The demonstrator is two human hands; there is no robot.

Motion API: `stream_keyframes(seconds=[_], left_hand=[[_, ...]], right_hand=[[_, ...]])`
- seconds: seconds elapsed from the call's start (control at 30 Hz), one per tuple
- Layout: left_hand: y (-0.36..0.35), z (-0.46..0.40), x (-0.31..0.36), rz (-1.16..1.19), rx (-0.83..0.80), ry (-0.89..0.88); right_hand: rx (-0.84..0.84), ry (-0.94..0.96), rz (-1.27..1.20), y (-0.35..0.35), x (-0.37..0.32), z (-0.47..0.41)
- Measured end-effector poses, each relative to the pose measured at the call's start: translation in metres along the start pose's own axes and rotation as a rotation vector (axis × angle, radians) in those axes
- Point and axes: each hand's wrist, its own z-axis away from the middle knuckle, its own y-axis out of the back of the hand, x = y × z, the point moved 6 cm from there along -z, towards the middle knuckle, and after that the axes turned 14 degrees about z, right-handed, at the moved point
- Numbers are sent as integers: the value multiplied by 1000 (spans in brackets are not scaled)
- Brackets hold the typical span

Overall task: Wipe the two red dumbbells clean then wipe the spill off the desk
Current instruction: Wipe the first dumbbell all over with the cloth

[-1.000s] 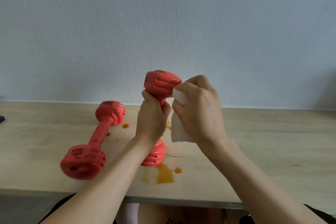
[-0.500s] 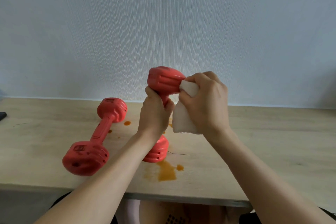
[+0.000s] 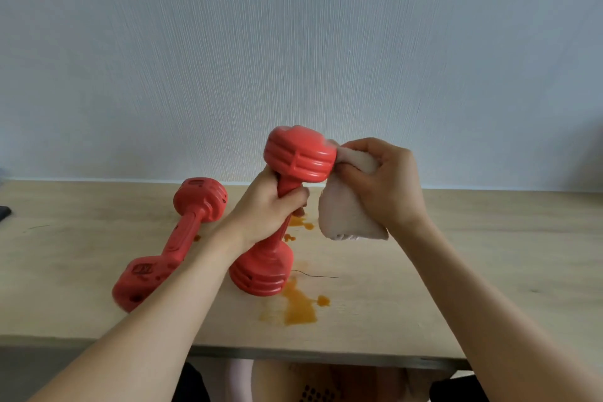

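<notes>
Fingers of the left hand wrap the handle of an upright dumbbell standing on the desk. The right hand bunches a white cloth against its top end, above an orange spill.

Dumbbells smooth ribbed red plastic; cloth soft white fabric; desk matt pale wood.

We see soft, even daylight, no glare, only faint shadows on the desk. Wide-angle bending at edges. Slight motion blur on the near dumbbell end; centre sharp.
</notes>
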Motion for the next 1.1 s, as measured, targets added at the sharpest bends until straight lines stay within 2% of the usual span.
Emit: stream_keyframes(seconds=[0.1, 0.2, 0.33, 0.47, 0.53, 0.63, 0.7, 0.93, 1.1], left_hand=[[8, 1, -2, 29, 105, -4], [14, 3, -4, 70, 244, 10], [17, 4, -7, 132, 271, 6], [18, 3, -10, 51, 296, -20], [17, 1, -11, 11, 313, -15], [17, 1, -16, 49, 359, 12], [12, 3, -15, 50, 367, 13], [-1, 0, -12, -30, 288, -20], [4, -5, -17, 29, 348, 23]], right_hand=[[17, 1, -29, -4, 1, 2], [-27, 1, -156, -7, 3, 5], [-55, 26, -181, -18, 3, 8], [103, -19, -162, -21, -3, 10], [190, 55, -109, -22, -17, 19], [194, 228, 3, -34, -37, 29], [212, 270, 69, -37, -38, 27], [195, 41, -121, -27, -8, 4], [202, 292, 227, -37, -34, 31]])
